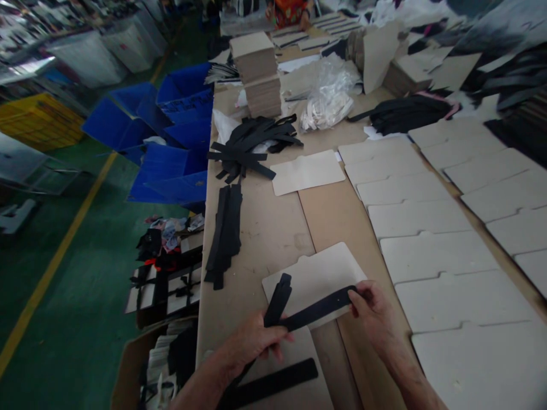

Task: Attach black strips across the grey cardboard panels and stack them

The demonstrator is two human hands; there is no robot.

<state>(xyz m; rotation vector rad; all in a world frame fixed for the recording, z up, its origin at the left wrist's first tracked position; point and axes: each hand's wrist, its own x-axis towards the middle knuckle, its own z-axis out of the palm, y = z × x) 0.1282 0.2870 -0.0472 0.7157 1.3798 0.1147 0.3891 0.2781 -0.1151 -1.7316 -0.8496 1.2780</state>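
Note:
My left hand (260, 339) is closed around a bundle of black strips (278, 297) that sticks up past the thumb. One black strip (320, 307) stretches from there to my right hand (374, 310), which pinches its far end between thumb and fingers. Under this strip lies a beige board (314, 270) with rounded corners and a small tab. Nearer to me, another board (294, 344) carries a black strip (277, 382) laid across it; my left forearm hides part of it.
Rows of overlapping beige boards (436, 250) cover the table's right side. Black strips (226, 228) lie along the left edge, with a heap (256, 139) beyond. A tall board stack (258, 74) and a clear plastic bag (331, 94) stand farther back. Blue bins (175, 165) sit left.

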